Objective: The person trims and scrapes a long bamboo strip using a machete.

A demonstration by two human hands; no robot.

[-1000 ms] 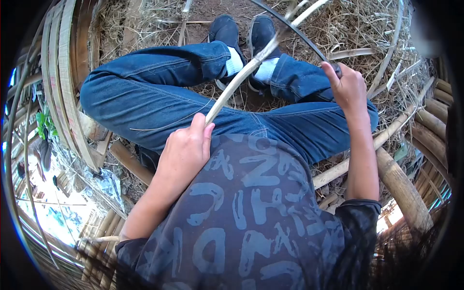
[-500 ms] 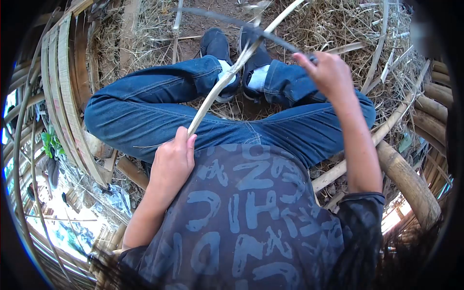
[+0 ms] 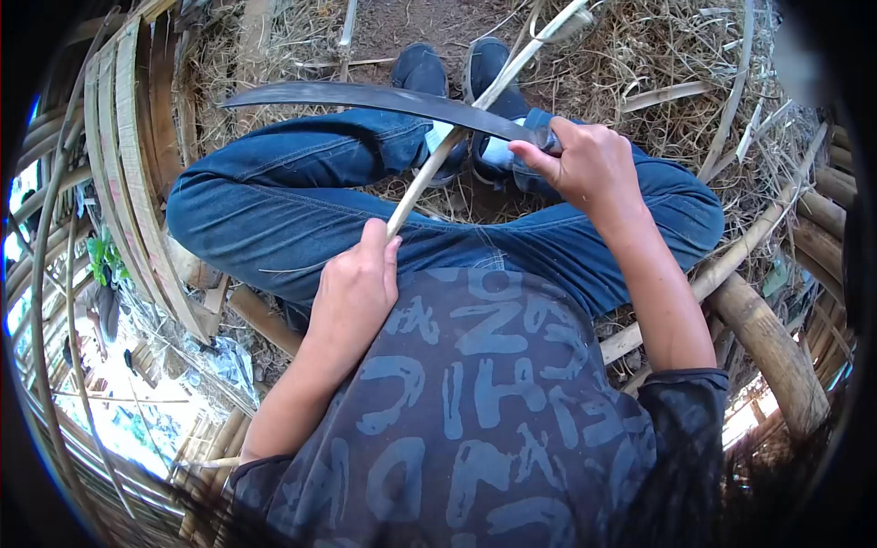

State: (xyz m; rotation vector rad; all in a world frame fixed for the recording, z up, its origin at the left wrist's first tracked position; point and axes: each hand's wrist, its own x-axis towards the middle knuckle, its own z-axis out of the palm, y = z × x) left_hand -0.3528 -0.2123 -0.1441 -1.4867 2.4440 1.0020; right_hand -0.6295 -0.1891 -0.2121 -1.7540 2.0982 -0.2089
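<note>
My left hand point(image 3: 357, 277) is closed around the near end of a long pale wooden strip point(image 3: 425, 179), close to my belly. The strip slants up and to the right, away from me, past my shoes. In my right hand point(image 3: 585, 164) is the handle of a machete point(image 3: 365, 97) with a long, dark, curved blade. The blade lies across the strip, its tip pointing left over my bent leg. A thin curled shaving point(image 3: 559, 27) hangs near the strip's far end.
Dry straw and shavings point(image 3: 658, 55) cover the ground ahead. Wooden slats point(image 3: 119, 173) lean at the left, with crumpled clear plastic point(image 3: 219, 370) below them. A thick bamboo pole point(image 3: 767, 347) lies at the right. My crossed legs point(image 3: 274, 192) and shoes point(image 3: 420, 69) are under the strip.
My right hand and the machete have come down the strip toward me. The blade was blurred farther out and now shows sharply. My left hand keeps its grip on the near end.
</note>
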